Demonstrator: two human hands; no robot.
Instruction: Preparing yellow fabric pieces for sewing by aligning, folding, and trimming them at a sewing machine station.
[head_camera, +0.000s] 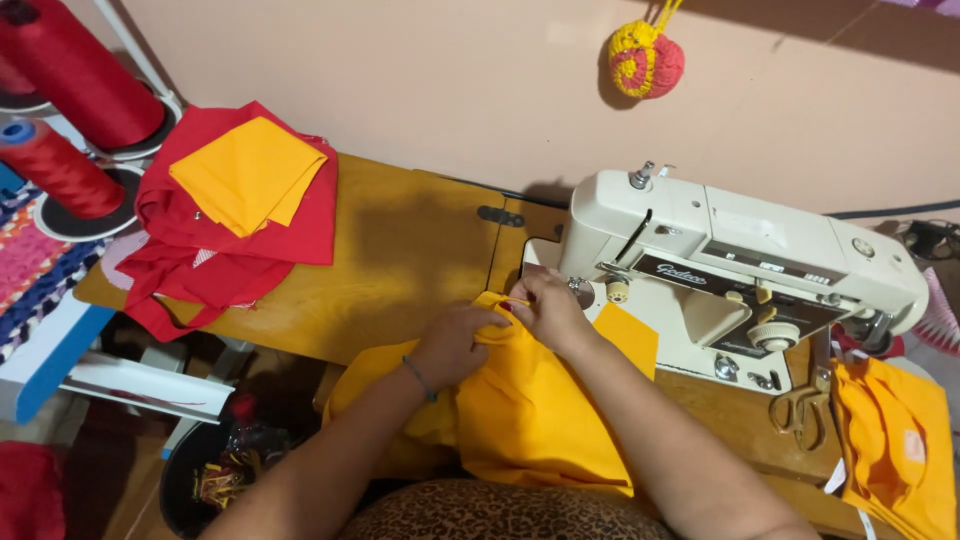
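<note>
Currently gripping yellow fabric (545, 420) at sewing machine (740, 270) needle area.
Left hand (455, 340) fingers closed, bunching fabric edge; right hand (545, 305) fingers pinched shut on same edge, just beside presser foot. Fabric draped from fingers down over wooden table (400, 250). Scissors (800, 410) well right of fingers; red and yellow cloth stack (235, 200) far left.

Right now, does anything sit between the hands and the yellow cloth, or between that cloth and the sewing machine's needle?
Nothing visible does. The left hand and the right hand both already grip the yellow cloth, bunched just left of the needle area of the cream sewing machine. The right hand partly hides that spot.
</note>
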